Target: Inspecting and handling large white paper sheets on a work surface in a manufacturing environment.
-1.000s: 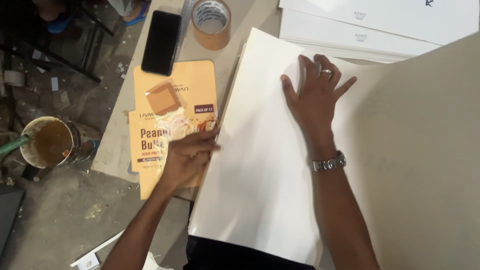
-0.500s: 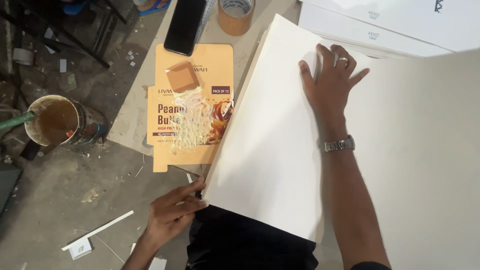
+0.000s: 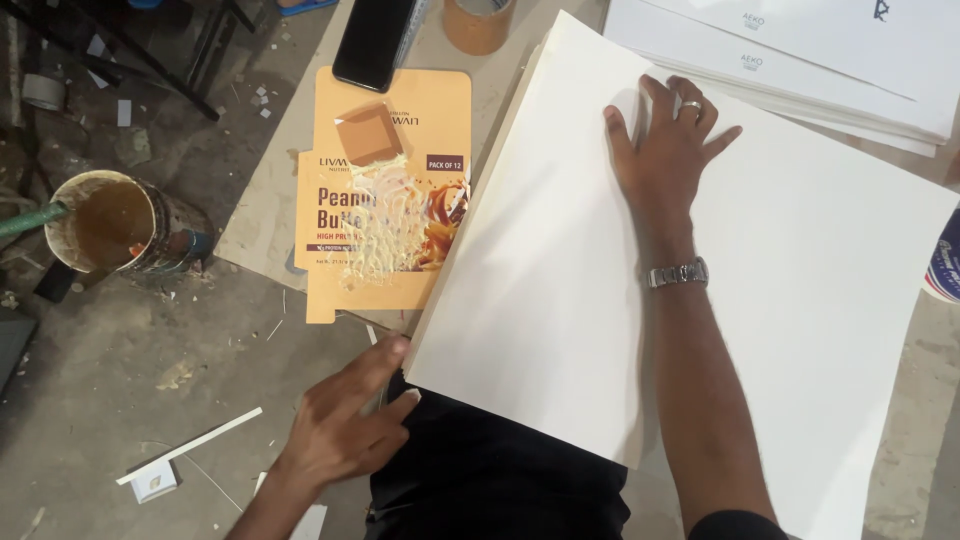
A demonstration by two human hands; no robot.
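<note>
Phone (image 3: 375, 40), tape roll (image 3: 478, 22) cut off by top edge. Big white sheet (image 3: 560, 250) covers orange carton's (image 3: 385, 200) right side; sheet runs off frame at btm right. Left hand (image 3: 345, 425) fingertips tucked under sheet's near corner.

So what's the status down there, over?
Right hand flat on the top white sheet. Left hand pinching the stack's near corner, fingers at its edge. Glue-smeared orange carton blank and phone alongside, not blocking.
</note>
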